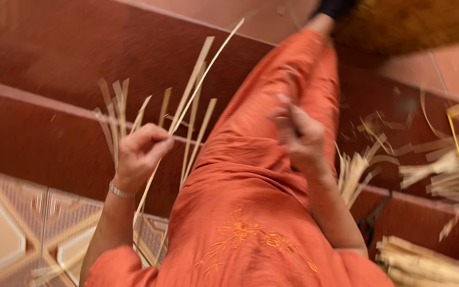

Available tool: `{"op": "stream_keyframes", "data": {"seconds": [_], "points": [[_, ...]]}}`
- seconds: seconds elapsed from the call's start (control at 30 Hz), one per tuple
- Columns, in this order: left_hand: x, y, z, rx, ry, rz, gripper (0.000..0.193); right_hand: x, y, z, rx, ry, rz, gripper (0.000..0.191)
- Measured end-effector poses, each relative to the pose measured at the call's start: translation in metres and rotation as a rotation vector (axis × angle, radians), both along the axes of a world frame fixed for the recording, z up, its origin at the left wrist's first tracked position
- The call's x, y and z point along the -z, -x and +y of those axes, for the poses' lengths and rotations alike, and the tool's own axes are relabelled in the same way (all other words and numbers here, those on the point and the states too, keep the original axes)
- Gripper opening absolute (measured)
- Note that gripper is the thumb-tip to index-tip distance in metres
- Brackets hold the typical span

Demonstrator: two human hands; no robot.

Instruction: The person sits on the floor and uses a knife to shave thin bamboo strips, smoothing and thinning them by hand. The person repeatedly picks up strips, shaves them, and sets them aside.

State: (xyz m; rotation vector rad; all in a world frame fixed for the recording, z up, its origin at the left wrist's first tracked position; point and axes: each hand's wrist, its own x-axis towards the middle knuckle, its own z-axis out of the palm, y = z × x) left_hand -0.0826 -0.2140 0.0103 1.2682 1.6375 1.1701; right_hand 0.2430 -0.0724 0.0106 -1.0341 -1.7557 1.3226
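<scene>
Gripping a fan of pale bamboo strips (158,114), the left hand (139,154) has its fingers curled tight around them, thumb folded across the front. The strips spread upward and outward from the fist — some short and blunt-ended to the left, some long and thin, one slender strip running up toward the top of the view. A few continue below the hand, trailing down past the wrist toward the patterned floor tiles (6,228). A silver bracelet (120,192) circles the left wrist.

The right hand (301,135) is raised over the lap, to the right of the strips and apart from them. It is blurred; the fingers look drawn together with something thin and dark between them, but what it is cannot be told.

The person wears an orange garment (256,196) with embroidery near the lower middle, and the leg stretches up across dark red steps (54,58). To the right of the leg, loose strips and shavings (362,165) lie scattered on a step, and a bundle of cut strips (426,263) rests at the lower right corner. More pale pieces — one bright yellow — lie at the right edge.
</scene>
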Motion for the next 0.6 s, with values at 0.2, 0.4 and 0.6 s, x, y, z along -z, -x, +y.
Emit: {"op": "stream_keyframes", "data": {"seconds": [0.2,0.4,0.6], "points": [[-0.058,-0.034,0.057,0.526,-0.199,0.220,0.018,-0.031,0.022,-0.029,0.067,-0.554,-0.271,0.040],[-0.056,-0.058,0.101,0.636,-0.074,-0.075,0.016,-0.020,-0.017,-0.057,0.141,-0.428,-0.368,0.025],[-0.011,-0.074,0.119,0.788,-0.135,0.017,0.037,-0.011,-0.109,-0.109,0.527,-0.310,-0.597,0.010]]}}
